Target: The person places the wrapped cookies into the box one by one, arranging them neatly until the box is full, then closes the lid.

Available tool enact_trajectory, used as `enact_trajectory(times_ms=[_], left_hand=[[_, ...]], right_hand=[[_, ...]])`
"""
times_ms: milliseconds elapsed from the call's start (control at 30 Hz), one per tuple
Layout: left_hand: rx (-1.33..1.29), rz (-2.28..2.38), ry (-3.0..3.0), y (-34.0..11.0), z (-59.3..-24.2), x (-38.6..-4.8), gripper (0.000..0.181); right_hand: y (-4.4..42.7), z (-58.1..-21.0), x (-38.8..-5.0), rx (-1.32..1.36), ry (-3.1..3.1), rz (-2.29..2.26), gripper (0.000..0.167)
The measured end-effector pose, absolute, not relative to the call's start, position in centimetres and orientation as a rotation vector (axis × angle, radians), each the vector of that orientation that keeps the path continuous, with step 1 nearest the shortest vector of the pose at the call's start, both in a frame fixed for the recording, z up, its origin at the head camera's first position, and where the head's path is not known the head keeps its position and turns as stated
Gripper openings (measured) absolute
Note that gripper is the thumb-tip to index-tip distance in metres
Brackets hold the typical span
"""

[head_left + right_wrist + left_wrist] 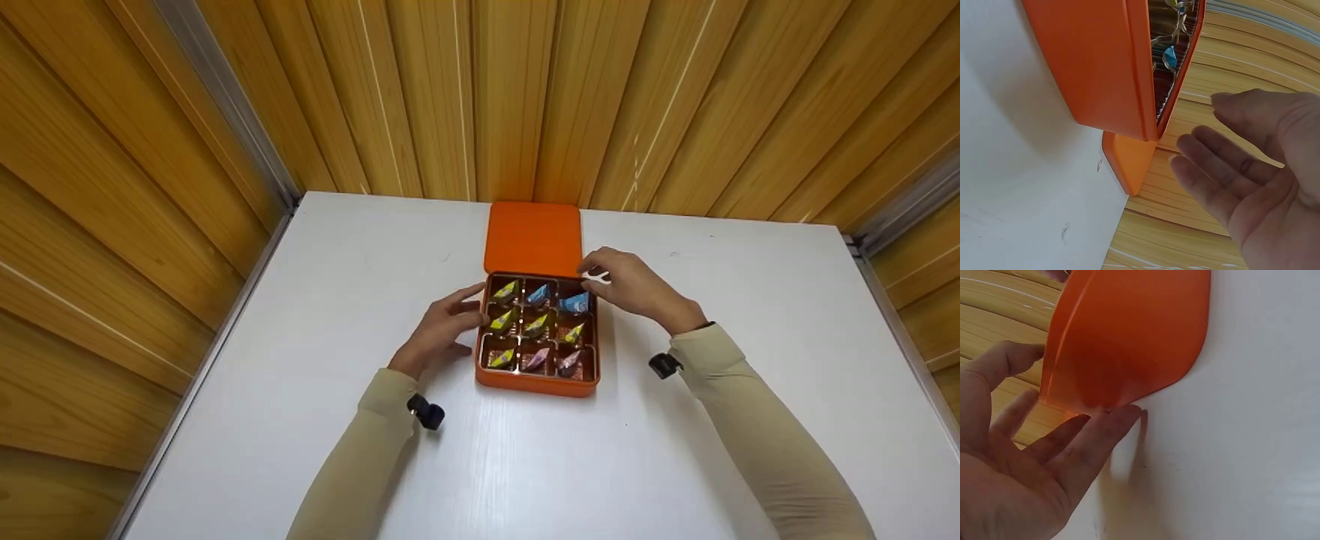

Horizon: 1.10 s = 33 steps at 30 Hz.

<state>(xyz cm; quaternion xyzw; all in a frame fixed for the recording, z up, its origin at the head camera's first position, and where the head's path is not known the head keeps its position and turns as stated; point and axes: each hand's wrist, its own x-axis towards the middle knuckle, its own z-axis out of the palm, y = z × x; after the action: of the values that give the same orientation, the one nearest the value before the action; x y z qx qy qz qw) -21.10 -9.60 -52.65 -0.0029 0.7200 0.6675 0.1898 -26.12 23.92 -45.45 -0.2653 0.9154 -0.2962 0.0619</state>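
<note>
An orange box (536, 385) stands on the white table, its compartments holding small wrapped candies: yellow-green ones (537, 325), blue ones (575, 303) and pink ones (537, 360). Behind it lies a flat orange lid (534, 238). My left hand (442, 330) touches the box's left side, fingers extended; the left wrist view shows its fingertips (1123, 413) against the orange wall. Close to the back right corner is my right hand (634, 289), its fingers loosely bent. In the right wrist view nothing shows between that hand's thumb and fingers.
The white table (360, 262) extends around the box. Wood-patterned panels (510, 97) rise behind it and at both sides. Small black cameras (426, 412) are worn on both wrists, over the beige sleeves.
</note>
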Motion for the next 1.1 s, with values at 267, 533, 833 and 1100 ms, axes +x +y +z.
enact_trajectory(times_ms=[267, 533, 833, 1100], left_hand=[[-0.032, 1.892, 2.174, -9.9, -51.5, -23.8, 0.067], [0.037, 1.926, 2.221, -10.2, -50.5, -27.2, 0.062], [-0.018, 1.956, 2.210, -9.6, -51.1, -30.1, 0.065], [-0.003, 1.920, 2.201, -8.2, -50.8, -32.2, 0.081]], right_hand=[[23.7, -46.6, -26.6, -0.655, 2.724, -1.153, 0.042], [23.6, -48.3, -28.2, -0.566, 2.726, -1.325, 0.053], [23.2, -50.2, -29.9, -0.394, 2.636, -1.332, 0.074], [22.8, -50.8, -31.7, -0.288, 2.562, -1.403, 0.092]])
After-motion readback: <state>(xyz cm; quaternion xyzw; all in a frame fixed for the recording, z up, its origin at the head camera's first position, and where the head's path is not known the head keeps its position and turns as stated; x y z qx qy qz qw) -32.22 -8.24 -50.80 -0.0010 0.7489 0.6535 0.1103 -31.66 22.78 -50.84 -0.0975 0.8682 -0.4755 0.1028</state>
